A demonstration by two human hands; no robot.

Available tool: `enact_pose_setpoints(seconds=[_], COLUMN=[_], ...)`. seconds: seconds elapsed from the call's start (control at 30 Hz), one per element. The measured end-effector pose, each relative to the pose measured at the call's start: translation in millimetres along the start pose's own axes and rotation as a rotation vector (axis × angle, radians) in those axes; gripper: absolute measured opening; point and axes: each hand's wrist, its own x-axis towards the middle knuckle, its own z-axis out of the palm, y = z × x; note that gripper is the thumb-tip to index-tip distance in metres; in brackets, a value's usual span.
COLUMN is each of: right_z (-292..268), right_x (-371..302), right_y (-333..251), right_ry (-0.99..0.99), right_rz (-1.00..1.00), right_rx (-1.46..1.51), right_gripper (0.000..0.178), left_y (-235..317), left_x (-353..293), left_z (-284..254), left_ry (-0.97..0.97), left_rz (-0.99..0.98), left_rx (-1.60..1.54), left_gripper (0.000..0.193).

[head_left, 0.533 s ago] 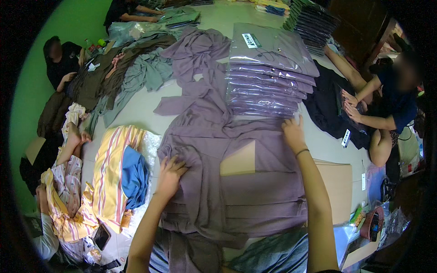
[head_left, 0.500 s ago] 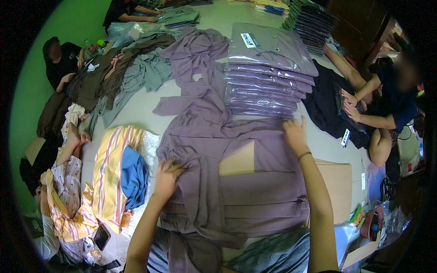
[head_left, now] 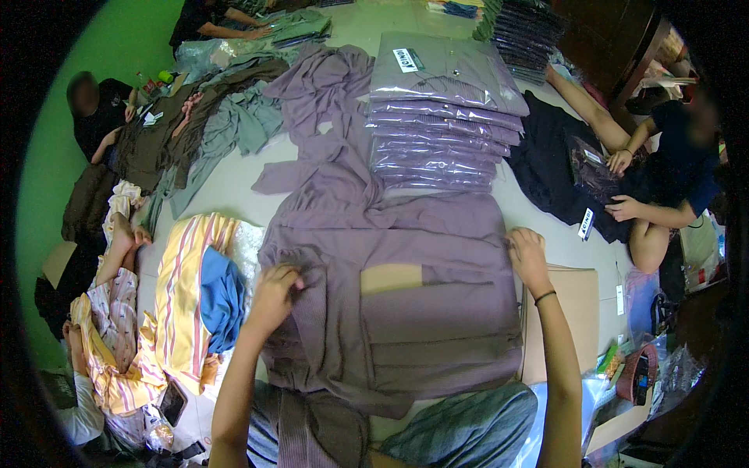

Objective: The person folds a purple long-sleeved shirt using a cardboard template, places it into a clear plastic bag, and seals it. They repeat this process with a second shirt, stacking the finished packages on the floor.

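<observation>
A mauve ribbed garment (head_left: 437,327) lies spread in front of me, partly folded over a tan cardboard sheet (head_left: 394,278) that shows through a narrow gap. My left hand (head_left: 273,296) is over the garment's left part, its fingers loosely bent and apart, with no cloth visibly gripped. At the right edge, my right hand (head_left: 530,257) has its fingers drawn together on the border of the cloth. The fingertips there are partly hidden. A length of the same mauve cloth trails away from me and another part hangs over my lap.
A stack of bagged mauve garments (head_left: 445,117) stands beyond. Striped yellow cloth (head_left: 187,281) and blue cloth (head_left: 222,300) lie left, near a phone (head_left: 173,404). Cardboard sheets (head_left: 573,312) lie right. One person handles a dark package (head_left: 593,171) at right; others sit at left.
The garment's upper right part now lies straighter and covers more of the cardboard. My right hand has moved down along the right edge; my left hand has lifted slightly and its fingers have curled.
</observation>
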Motion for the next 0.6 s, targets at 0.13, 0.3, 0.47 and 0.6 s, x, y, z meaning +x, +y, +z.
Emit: enact_pose_setpoints(seconds=[0.13,0.3,0.47,0.6], right_z=[21,25,21,20], right_x=[18,40,45,34], right_y=[-14,9,24,18], right_ry=[-0.120,-0.308,-0.306,-0.212], right_rz=[-0.156,0.191,0.416,0.239], right_rx=[-0.025,-0.295,-0.298,-0.035], right_gripper=[0.024,0.040,0.044,0.031], left_y=[30,45,47,63], left_x=[7,-11,-32,-55], left_z=[34,61,59,60], left_ry=[0.062,-0.004,0.013,0.024], left_rz=[0.152,0.046,-0.051,-0.001], left_rx=[0.024,0.043,0.038,0.174], left_gripper=[0.036,0.048,0.042,0.040])
